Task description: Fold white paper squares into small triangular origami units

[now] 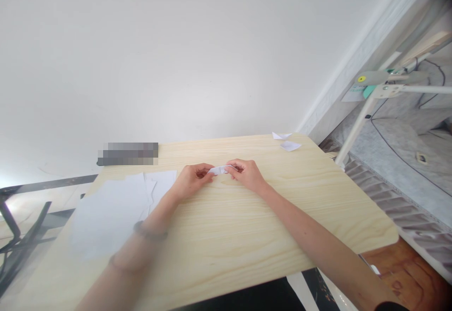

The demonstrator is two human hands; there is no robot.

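Note:
A small strip of folded white paper (pixel 220 170) is held between my two hands, just above the middle of the wooden table. My left hand (pixel 192 179) pinches its left end between thumb and fingers. At the right end, the fingers and thumb of my right hand (pixel 246 173) are closed on the same paper. Parts of the paper's ends are hidden by my fingertips. Two folded white paper pieces, one pointed (pixel 281 136) and one boat-like (pixel 290 146), lie at the table's far right corner.
Several loose white sheets (pixel 109 212) overlap on the left of the wooden table (pixel 226 240). A blurred dark object (pixel 128 154) sits at the back left edge. The white wall (pixel 197 57) rises behind. A white metal frame (pixel 360 123) stands beyond the right edge.

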